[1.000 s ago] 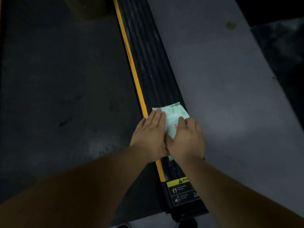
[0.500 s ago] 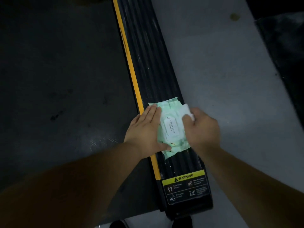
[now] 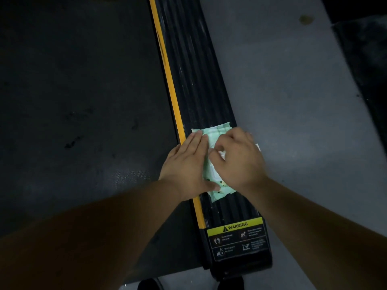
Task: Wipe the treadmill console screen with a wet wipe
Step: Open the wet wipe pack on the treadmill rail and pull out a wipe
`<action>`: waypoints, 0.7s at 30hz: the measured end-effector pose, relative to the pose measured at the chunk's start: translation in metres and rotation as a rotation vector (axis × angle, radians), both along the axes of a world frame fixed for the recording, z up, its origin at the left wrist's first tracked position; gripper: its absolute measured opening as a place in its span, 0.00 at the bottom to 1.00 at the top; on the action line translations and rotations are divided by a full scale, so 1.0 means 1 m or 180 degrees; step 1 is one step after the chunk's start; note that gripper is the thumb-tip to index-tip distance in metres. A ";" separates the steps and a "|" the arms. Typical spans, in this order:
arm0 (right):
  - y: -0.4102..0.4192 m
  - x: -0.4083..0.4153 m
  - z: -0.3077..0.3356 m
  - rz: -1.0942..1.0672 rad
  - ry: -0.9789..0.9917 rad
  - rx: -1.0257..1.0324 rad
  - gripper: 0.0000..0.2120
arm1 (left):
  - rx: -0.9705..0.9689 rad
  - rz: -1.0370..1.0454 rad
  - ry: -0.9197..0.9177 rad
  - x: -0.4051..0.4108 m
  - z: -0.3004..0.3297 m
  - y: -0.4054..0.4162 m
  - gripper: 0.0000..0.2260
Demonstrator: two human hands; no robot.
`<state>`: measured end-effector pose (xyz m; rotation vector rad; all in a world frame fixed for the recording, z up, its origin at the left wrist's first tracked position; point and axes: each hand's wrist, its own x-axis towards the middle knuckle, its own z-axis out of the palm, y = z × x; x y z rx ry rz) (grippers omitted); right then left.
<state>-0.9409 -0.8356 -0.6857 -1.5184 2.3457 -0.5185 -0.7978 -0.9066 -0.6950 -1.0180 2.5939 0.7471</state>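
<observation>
A green wipe pack (image 3: pixel 217 130) lies flat on the ribbed black side rail (image 3: pixel 188 70), between its yellow edge strip (image 3: pixel 167 70) and the grey floor (image 3: pixel 293 101). The rail beyond is bare; a warning label (image 3: pixel 236 237) sits nearer. The left hand (image 3: pixel 186 166), open and flat, presses the pack's left edge. The right hand (image 3: pixel 238 162) curls over the pack, fingers pinching a white wipe (image 3: pixel 221 153).

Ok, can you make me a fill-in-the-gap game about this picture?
1. The wipes pack is pale ____.
2. The pack lies on the ribbed black side rail, which has a ____ stripe along its edge.
3. The yellow label says ____.
4. The left hand lies ____ on the pack.

Missing words: green; yellow; WARNING; flat
</observation>
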 end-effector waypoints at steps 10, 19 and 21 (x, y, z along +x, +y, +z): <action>0.015 0.003 0.003 0.0249 0.0569 0.0538 0.06 | 0.0018 0.0013 -0.0050 -0.001 0.004 0.001 0.59; -0.005 0.020 0.013 0.0766 0.1249 0.0650 0.18 | 0.0035 0.0083 0.0060 0.000 0.002 0.001 0.57; -0.007 0.021 0.009 0.0792 0.1312 0.0883 0.19 | 0.0034 0.0083 0.0071 0.000 0.001 0.001 0.57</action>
